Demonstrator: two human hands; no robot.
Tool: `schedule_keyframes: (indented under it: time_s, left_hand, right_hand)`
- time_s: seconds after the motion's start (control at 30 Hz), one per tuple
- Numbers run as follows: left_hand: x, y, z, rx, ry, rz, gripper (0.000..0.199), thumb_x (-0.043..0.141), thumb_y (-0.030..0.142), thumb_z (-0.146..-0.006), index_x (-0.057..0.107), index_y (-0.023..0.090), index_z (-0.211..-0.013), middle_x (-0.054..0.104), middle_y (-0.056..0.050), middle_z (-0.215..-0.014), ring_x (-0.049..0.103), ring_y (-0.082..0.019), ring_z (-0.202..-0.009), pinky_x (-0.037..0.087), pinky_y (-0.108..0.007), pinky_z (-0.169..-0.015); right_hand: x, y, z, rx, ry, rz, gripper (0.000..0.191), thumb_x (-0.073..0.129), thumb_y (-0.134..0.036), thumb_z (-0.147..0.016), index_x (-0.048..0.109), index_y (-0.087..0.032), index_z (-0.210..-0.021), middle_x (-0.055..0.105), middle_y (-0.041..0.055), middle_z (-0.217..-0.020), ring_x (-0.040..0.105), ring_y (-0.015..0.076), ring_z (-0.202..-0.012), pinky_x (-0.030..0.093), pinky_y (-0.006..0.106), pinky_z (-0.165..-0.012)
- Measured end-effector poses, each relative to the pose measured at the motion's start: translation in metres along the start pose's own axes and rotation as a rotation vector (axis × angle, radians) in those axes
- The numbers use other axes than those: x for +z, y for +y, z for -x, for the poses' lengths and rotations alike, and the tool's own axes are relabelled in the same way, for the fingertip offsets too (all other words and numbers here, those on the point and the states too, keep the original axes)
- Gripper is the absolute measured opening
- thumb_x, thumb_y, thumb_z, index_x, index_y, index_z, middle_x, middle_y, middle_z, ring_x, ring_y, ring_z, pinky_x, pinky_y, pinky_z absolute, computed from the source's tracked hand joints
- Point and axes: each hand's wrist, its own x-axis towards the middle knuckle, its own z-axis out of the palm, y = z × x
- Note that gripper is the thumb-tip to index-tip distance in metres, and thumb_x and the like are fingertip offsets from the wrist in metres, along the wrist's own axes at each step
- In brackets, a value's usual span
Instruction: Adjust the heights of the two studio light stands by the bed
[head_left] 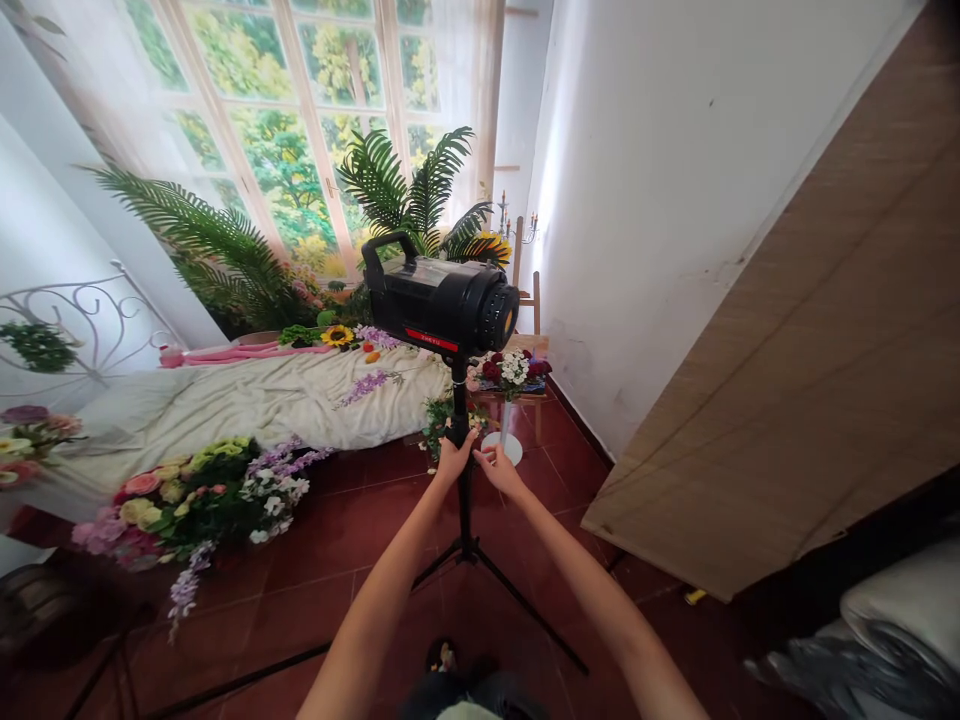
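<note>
Encircling the stand (466,505) above open floor (330,545), left hand (454,456) grips; right hand's (498,469) hold unclear.

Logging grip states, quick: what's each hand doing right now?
Left hand: closed around the light stand.
Right hand: fingers curled beside the stand; whether it holds anything cannot be told.

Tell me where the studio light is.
In the head view, the studio light sits just left of centre, atop the black stand, above the left hand.

The studio light (431,305) sat atop the stand (466,505) on the floor (322,560), near the bed's (255,395) near right corner; flowers (180,500) lined its near edge, leftward; the window (274,160) stood behind.
</note>
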Motion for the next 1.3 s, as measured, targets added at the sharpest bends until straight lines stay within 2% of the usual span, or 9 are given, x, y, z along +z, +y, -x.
schedule_keyframes:
  time_s: [0.1,0.3,0.43,0.63,0.73,0.83,1.07,1.2,1.3]
  left_hand:
    - [-0.001,-0.001,0.001,-0.018,0.041,-0.017,0.035,0.063,0.043,-0.069,0.064,0.015,-0.090,0.067,-0.008,-0.089,0.060,-0.020,-0.093,0.045,-0.033,-0.085]
    - [-0.008,-0.002,0.005,-0.102,0.020,-0.037,0.037,0.063,0.045,-0.069,0.064,0.013,-0.087,0.065,-0.007,-0.075,0.060,-0.020,-0.082,0.045,-0.030,-0.080]
    - [-0.011,-0.001,0.006,-0.108,0.009,-0.031,0.040,0.062,0.046,-0.070,0.063,0.011,-0.088,0.065,-0.009,-0.076,0.059,-0.020,-0.079,0.045,-0.030,-0.075]
    - [-0.013,-0.006,0.004,-0.089,0.008,-0.019,0.040,0.064,0.045,-0.068,0.061,0.012,-0.090,0.065,-0.010,-0.082,0.059,-0.020,-0.081,0.045,-0.030,-0.075]
    - [-0.016,-0.016,0.000,-0.075,-0.001,-0.024,0.037,0.065,0.043,-0.067,0.060,0.013,-0.088,0.065,-0.008,-0.081,0.059,-0.019,-0.080,0.045,-0.031,-0.076]
    - [-0.017,-0.027,-0.004,-0.063,-0.011,-0.032,0.033,0.064,0.039,-0.067,0.060,0.012,-0.084,0.063,-0.006,-0.079,0.058,-0.018,-0.077,0.046,-0.031,-0.074]
    - [-0.020,-0.027,-0.007,-0.011,-0.087,0.068,0.025,0.059,0.032,-0.070,0.059,0.012,-0.085,0.065,-0.009,-0.085,0.059,-0.018,-0.077,0.047,-0.033,-0.075]
    - [-0.024,-0.021,-0.008,0.028,-0.063,0.042,0.024,0.056,0.025,-0.070,0.060,0.012,-0.090,0.064,-0.013,-0.097,0.059,-0.021,-0.090,0.044,-0.037,-0.086]
    - [-0.025,-0.020,-0.008,0.045,-0.043,0.053,0.028,0.058,0.022,-0.067,0.059,0.013,-0.094,0.064,-0.012,-0.099,0.058,-0.023,-0.095,0.044,-0.038,-0.088]
  right_hand:
    - [0.007,0.001,0.004,0.069,-0.002,-0.032,0.028,0.059,-0.046,-0.072,0.053,-0.019,-0.075,0.048,-0.0042,-0.057,0.043,0.0116,-0.053,0.034,0.024,-0.053]
    - [0.014,-0.018,0.033,-0.227,0.197,0.305,0.022,0.053,-0.031,-0.079,0.057,-0.022,-0.099,0.054,0.0077,-0.102,0.050,0.0214,-0.094,0.041,0.032,-0.078]
    - [0.018,-0.016,0.055,-0.266,0.168,0.385,0.034,0.045,-0.026,-0.083,0.052,-0.027,-0.116,0.042,0.0086,-0.125,0.042,0.0231,-0.112,0.037,0.038,-0.093]
    - [0.014,0.011,0.066,-0.253,0.096,0.350,0.033,0.060,-0.027,-0.072,0.058,-0.026,-0.105,0.036,0.0062,-0.132,0.038,0.0250,-0.119,0.032,0.042,-0.101]
    - [0.011,0.008,0.057,-0.222,0.256,0.232,0.047,0.062,-0.036,-0.070,0.049,-0.020,-0.113,0.042,0.0114,-0.125,0.035,0.0255,-0.120,0.028,0.044,-0.103]
    - [0.009,-0.019,0.037,-0.274,0.326,0.095,0.053,0.061,-0.038,-0.072,0.041,-0.019,-0.119,0.046,0.0116,-0.121,0.042,0.0223,-0.114,0.032,0.040,-0.100]
    - [0.020,-0.090,-0.017,-0.433,0.061,-0.006,0.082,0.074,-0.032,-0.059,0.032,-0.020,-0.128,0.045,0.0106,-0.125,0.045,0.0210,-0.114,0.039,0.034,-0.095]
    - [0.030,-0.099,-0.034,-0.428,-0.053,0.005,0.086,0.075,-0.029,-0.054,0.031,-0.019,-0.128,0.054,0.0092,-0.115,0.055,0.0181,-0.096,0.043,0.032,-0.086]
    - [0.036,-0.099,-0.043,-0.392,-0.060,-0.052,0.073,0.070,-0.028,-0.060,0.035,-0.020,-0.124,0.060,0.0053,-0.101,0.058,0.0151,-0.081,0.046,0.030,-0.078]
